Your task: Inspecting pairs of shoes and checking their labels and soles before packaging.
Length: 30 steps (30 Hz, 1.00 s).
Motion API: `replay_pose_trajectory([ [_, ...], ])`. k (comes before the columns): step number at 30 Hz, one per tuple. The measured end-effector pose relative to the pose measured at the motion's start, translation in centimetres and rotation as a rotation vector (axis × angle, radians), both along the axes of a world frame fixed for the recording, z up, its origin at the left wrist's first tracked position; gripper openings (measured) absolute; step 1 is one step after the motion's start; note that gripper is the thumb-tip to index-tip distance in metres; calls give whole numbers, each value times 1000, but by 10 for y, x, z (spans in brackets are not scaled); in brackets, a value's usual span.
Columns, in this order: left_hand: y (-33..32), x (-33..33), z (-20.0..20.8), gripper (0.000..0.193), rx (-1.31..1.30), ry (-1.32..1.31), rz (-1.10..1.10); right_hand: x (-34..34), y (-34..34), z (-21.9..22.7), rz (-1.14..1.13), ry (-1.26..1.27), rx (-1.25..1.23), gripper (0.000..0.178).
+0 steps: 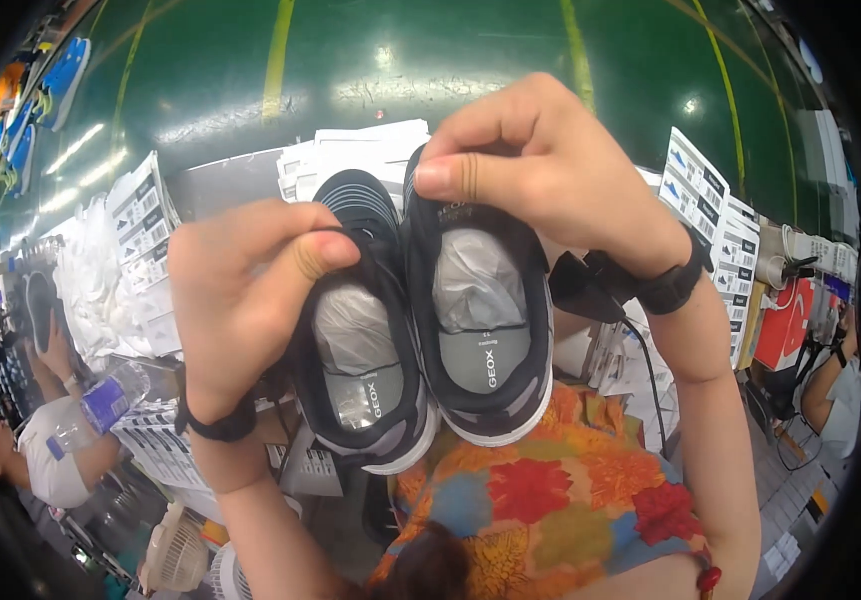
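Observation:
Side by side in front of me is a pair of dark sneakers with grey insoles and white soles, heels toward me. The left sneaker [398, 425] hangs from my left hand [250, 285], whose thumb and fingers pinch its tongue area. My right hand [540, 170] pinches the tongue of the right sneaker [495, 415] the same way. Crumpled white tissue paper [475, 280] fills the front of each shoe. The sneakers touch along their inner sides. Their toes are partly hidden behind my hands.
A green surface with yellow lines [430, 60] stretches beyond. White paper sheets [350, 150] lie behind the shoes; printed label sheets [695, 180] stand at right, near a red box [782, 325]. At left are white tissue [100, 270], a plastic bottle [100, 405], blue shoes [65, 80] and a co-worker [60, 450].

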<state>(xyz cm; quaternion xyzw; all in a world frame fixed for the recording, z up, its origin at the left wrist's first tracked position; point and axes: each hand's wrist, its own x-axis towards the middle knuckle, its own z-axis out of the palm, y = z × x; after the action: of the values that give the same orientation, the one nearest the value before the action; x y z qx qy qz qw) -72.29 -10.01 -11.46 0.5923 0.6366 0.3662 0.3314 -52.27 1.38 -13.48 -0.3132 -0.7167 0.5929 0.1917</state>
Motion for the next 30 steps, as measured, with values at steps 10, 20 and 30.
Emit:
replay_pose_trajectory([
  [10,-17,5,1,11,-65,203,-2,11,-26,-2,-18,-78,244,11],
  [20,-73,43,-18,66,-138,431,-89,67,-93,-26,1,-185,450,71],
  [30,-30,65,47,59,97,399,-61,96,-68,39,-169,-112,622,59],
])
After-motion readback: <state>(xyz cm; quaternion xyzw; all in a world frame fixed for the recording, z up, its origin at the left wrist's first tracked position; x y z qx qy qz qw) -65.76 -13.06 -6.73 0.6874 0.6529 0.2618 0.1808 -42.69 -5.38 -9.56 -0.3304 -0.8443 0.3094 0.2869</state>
